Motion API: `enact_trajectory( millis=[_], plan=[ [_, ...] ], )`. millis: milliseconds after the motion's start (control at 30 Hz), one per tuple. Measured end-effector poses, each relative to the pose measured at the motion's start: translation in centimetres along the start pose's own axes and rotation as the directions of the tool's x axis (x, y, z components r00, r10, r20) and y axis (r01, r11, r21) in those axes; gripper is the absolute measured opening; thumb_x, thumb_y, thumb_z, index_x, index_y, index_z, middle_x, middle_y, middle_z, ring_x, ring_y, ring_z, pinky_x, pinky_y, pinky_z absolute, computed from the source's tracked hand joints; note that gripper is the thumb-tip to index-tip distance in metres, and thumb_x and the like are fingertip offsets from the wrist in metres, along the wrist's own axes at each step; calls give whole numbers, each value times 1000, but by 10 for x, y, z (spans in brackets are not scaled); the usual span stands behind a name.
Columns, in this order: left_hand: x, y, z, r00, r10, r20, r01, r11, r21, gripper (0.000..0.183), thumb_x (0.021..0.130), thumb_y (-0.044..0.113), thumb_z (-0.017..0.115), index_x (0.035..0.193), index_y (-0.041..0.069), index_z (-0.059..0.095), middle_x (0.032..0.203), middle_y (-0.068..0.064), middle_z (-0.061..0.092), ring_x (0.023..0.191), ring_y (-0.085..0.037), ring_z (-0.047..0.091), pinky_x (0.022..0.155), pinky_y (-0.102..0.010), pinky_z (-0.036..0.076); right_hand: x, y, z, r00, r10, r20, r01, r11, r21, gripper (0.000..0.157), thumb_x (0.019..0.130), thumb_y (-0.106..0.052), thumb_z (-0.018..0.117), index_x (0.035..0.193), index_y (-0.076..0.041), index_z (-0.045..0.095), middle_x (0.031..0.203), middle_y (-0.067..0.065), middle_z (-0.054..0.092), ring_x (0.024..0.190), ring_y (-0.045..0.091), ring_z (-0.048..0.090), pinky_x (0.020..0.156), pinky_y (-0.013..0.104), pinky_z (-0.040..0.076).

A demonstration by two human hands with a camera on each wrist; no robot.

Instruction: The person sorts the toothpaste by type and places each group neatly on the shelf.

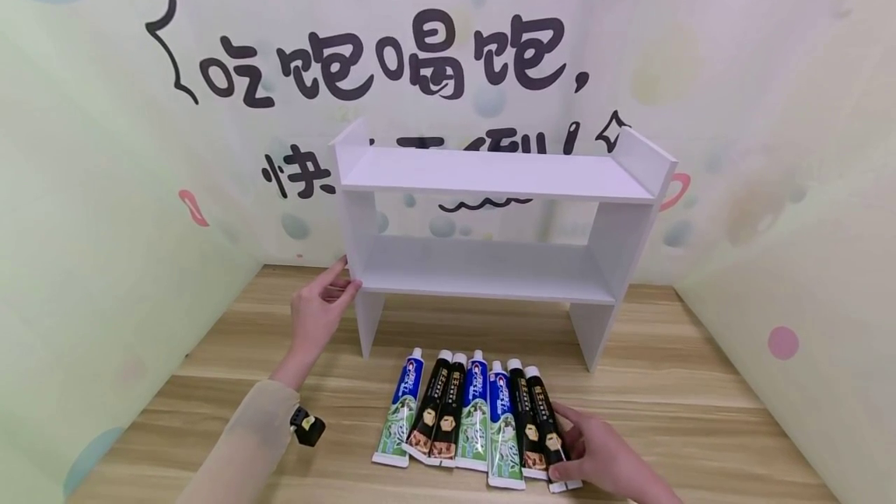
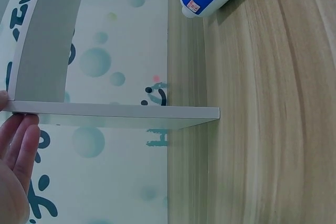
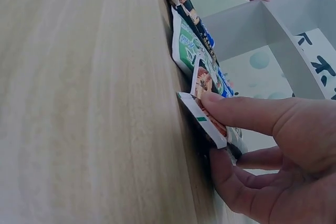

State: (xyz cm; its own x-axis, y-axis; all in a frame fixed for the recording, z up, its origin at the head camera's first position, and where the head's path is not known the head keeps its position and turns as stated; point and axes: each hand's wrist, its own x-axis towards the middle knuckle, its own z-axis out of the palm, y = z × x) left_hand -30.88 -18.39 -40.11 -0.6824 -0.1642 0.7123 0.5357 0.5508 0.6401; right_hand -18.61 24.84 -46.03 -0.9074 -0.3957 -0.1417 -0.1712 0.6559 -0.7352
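A white two-tier shelf point(image 1: 483, 274) stands on the wooden table. My left hand point(image 1: 320, 311) holds its left side panel point(image 2: 126, 109), thumb at the front edge and fingers along the outer face. In front of the shelf, several toothpaste tubes lie side by side, caps toward the shelf. Three are blue and green point(image 1: 474, 411); the others are black point(image 1: 448, 411). At the right end of the row, my right hand point(image 1: 595, 453) pinches the crimped end of the outermost black toothpaste tube point(image 1: 540, 403), thumb on top and fingers beneath.
Light walls with printed dots and black lettering point(image 1: 434, 53) enclose the table point(image 1: 700, 426) at the back and sides. A small black device point(image 1: 308, 426) sits at the left wrist. The shelf's underside is raised, leaving a gap above the table between its side panels.
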Motion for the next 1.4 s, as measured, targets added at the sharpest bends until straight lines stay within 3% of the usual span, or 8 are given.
enact_trajectory(
  millis=[300, 567, 700, 867, 1067, 1233, 1400],
  plan=[
    [0, -1, 0, 1000, -10, 4, 10, 1000, -9, 43, 85, 8, 77, 127, 3, 66, 86, -22, 75, 70, -37, 73, 62, -1, 48, -2, 8, -5, 1000, -11, 18, 9, 996, 93, 91, 76, -21, 85, 144, 13, 35, 84, 7, 66, 75, 14, 63, 60, 24, 52],
    [-1, -1, 0, 1000, -2, -4, 2, 1000, -2, 43, 85, 8, 77, 126, 3, 66, 85, -21, 75, 69, -36, 73, 61, -2, 48, -1, 14, -19, 986, -36, 162, -2, 974, 228, 86, 82, -14, 78, 147, 14, 29, 97, 10, 68, 86, 16, 64, 70, 23, 54],
    [-1, -1, 0, 1000, -6, 0, 6, 1000, -9, 43, 85, 8, 77, 126, 3, 66, 86, -21, 75, 69, -36, 73, 61, -2, 48, -1, 16, -21, 980, -44, 192, -18, 951, 308, 88, 82, -10, 76, 148, 14, 24, 98, 9, 67, 86, 16, 64, 71, 23, 56],
    [0, 0, 0, 1000, -7, 4, 7, 1000, -8, 43, 85, 7, 77, 126, 3, 66, 87, -22, 75, 70, -36, 73, 62, -1, 48, -2, 23, -17, 978, -52, 204, -39, 908, 418, 88, 85, -7, 73, 150, 13, 18, 99, 9, 68, 81, 12, 63, 66, 25, 56],
    [-1, 0, 0, 1000, 6, -15, -6, 1000, -1, 43, 83, 6, 78, 125, 1, 66, 85, -23, 75, 68, -36, 72, 62, -1, 47, -4, 34, -17, 963, -130, 238, -19, 844, 536, 84, 89, 0, 64, 150, 15, 10, 104, 8, 68, 79, 6, 61, 65, 18, 50],
    [-1, 2, -1, 1000, 6, -5, -6, 1000, -15, 43, 84, 6, 78, 125, 1, 66, 86, -24, 74, 70, -38, 73, 63, 0, 47, -7, 39, -19, 941, -196, 275, -25, 772, 635, 81, 91, 2, 60, 149, 16, 5, 104, 3, 65, 87, 6, 64, 71, 17, 52],
    [0, 2, 0, 1000, -2, -1, 2, 1000, -22, 44, 83, 6, 78, 125, 1, 66, 87, -25, 74, 70, -39, 73, 63, 1, 47, -8, 40, -24, 929, -208, 306, -77, 701, 709, 75, 96, 0, 54, 151, 11, 6, 121, 4, 66, 101, 11, 66, 87, 24, 55]
  ],
)
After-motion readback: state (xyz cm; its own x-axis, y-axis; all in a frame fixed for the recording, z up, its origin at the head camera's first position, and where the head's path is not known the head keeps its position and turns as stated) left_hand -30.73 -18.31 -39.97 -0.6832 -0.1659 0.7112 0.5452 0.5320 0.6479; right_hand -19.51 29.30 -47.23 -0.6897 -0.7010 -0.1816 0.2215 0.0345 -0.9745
